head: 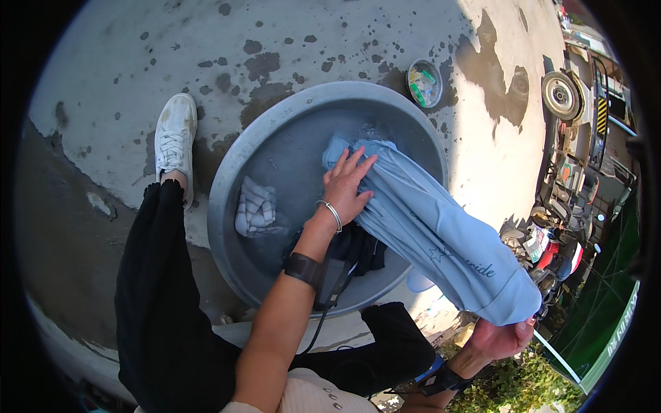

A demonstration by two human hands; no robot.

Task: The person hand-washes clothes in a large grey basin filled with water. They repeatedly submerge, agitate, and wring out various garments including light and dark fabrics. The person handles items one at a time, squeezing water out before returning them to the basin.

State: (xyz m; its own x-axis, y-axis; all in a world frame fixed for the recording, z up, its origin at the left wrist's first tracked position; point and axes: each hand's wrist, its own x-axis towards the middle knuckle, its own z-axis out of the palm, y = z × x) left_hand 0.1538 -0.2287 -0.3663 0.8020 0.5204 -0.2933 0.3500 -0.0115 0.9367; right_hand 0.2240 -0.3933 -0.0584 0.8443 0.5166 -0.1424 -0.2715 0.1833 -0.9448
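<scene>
A wet light-blue garment (439,232) with dark lettering and star outlines stretches from the water in a large grey basin (232,149) out past its lower right rim. My right hand (501,338) grips its raised end. On the garment's lower part, near the water, my left hand (351,180) lies with spread fingers; the palm side is hidden. A checked white and grey cloth (255,209) lies at the basin's left side. Dark fabric (369,248) sits in the basin beneath my left forearm.
A small round bowl (424,83) with green and clear items stands on the wet concrete beyond the basin. A white shoe (175,139) is left of the basin. Parked vehicles, including a wheel (560,96), and leafy plants (537,379) are at the right. A cable hangs from the left wrist device.
</scene>
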